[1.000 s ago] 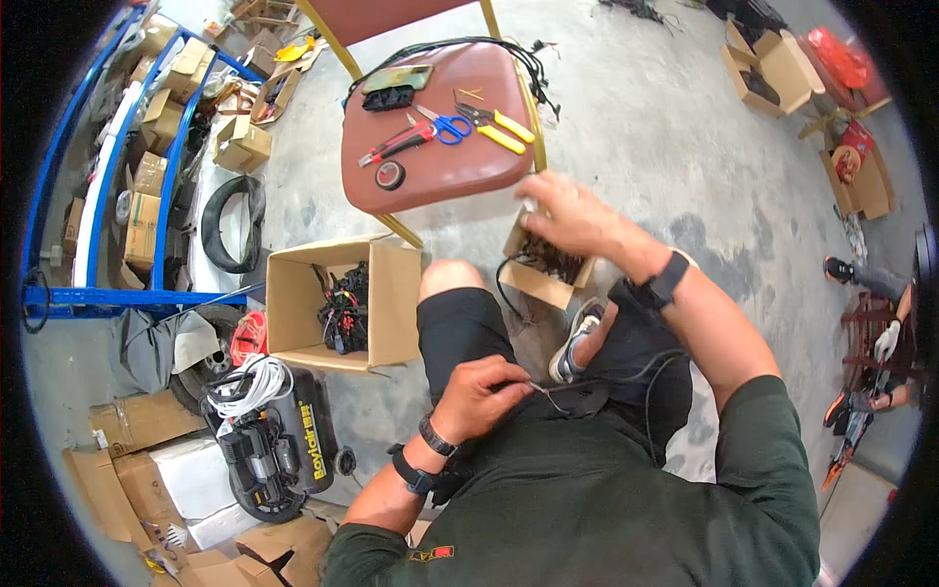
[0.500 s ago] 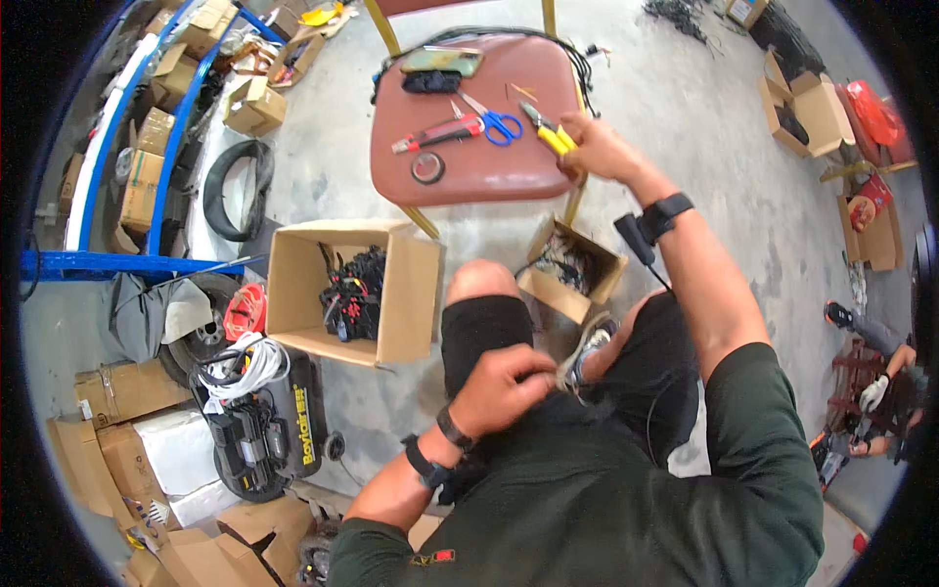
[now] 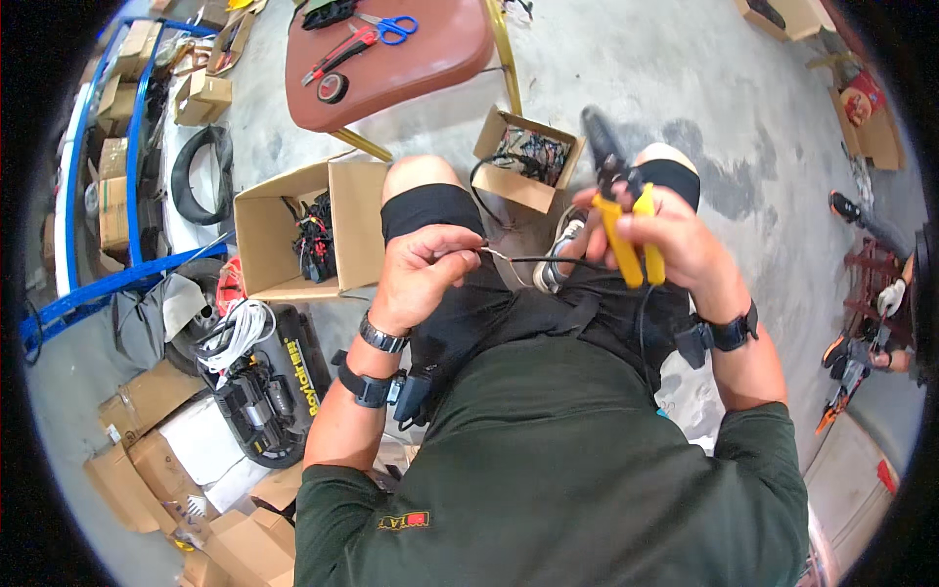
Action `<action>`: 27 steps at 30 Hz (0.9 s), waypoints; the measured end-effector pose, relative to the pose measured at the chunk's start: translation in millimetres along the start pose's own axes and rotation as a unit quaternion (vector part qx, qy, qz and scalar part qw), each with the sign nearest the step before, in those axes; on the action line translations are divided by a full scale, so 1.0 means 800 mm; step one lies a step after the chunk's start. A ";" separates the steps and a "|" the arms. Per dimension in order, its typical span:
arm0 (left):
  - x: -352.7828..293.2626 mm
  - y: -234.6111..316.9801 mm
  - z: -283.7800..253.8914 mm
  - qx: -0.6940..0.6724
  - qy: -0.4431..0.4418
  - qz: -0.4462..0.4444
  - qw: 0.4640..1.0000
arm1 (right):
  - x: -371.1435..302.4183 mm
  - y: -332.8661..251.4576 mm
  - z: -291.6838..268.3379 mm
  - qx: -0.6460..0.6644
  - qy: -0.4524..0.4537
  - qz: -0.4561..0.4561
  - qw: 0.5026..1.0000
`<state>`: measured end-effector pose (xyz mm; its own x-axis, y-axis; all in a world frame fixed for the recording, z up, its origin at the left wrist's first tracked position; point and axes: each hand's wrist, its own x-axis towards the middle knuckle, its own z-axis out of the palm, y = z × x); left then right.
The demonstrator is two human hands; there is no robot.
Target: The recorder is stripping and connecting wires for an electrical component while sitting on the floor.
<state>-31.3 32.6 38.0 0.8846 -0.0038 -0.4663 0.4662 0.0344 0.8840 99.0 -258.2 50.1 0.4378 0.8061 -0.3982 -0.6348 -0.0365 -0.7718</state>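
My left hand [image 3: 425, 274] pinches the bared, stripped-looking end of a black cable [image 3: 548, 259] above my lap. The thin strands show just beyond the fingertips. From there the cable runs right toward my right hand [image 3: 680, 235], which grips yellow-handled wire strippers [image 3: 616, 225]. Their dark jaws point away from me and are blurred by motion. Whether the right fingers also touch the cable cannot be made out. Beyond my knees stands a small cardboard box [image 3: 514, 188] with tangled wires inside.
A brown chair seat [image 3: 430, 73] bears blue-handled scissors [image 3: 396, 29], a red utility knife [image 3: 340, 55] and a tape roll [image 3: 333, 88]. At left are a larger carton [image 3: 362, 220] of dark parts and a black compressor [image 3: 264, 411]. Another person's gloved hand [image 3: 891, 296] shows far right.
My right hand has lifted the wire strippers off the chair seat and brought them back over my lap. The left hand has moved up and left with the cable end. The view has shifted.
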 end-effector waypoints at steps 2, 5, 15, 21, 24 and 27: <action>-0.009 -0.008 0.006 -0.006 0.031 0.055 0.998 | -0.024 0.013 0.023 -0.004 -0.019 0.038 0.999; -0.026 -0.006 0.015 0.004 0.033 0.051 0.998 | -0.047 0.023 0.042 -0.005 -0.090 0.116 0.989; -0.058 -0.004 0.034 0.053 0.050 0.097 0.993 | -0.041 0.011 0.063 -0.078 -0.189 0.205 0.957; -0.054 0.007 0.042 0.087 0.053 0.138 0.985 | -0.038 0.001 0.070 -0.100 -0.180 0.241 0.948; -0.053 0.008 0.045 0.087 0.059 0.136 0.985 | -0.037 0.000 0.070 -0.097 -0.183 0.234 0.950; -0.053 0.007 0.045 0.092 0.056 0.136 0.985 | -0.037 0.001 0.070 -0.090 -0.183 0.232 0.951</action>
<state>-65.4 -3.1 64.0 0.9752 0.0906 -0.2021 0.2147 -0.1628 0.9630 49.9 -248.9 89.1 -0.1346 0.8295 -0.5420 -0.5723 -0.5116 -0.6408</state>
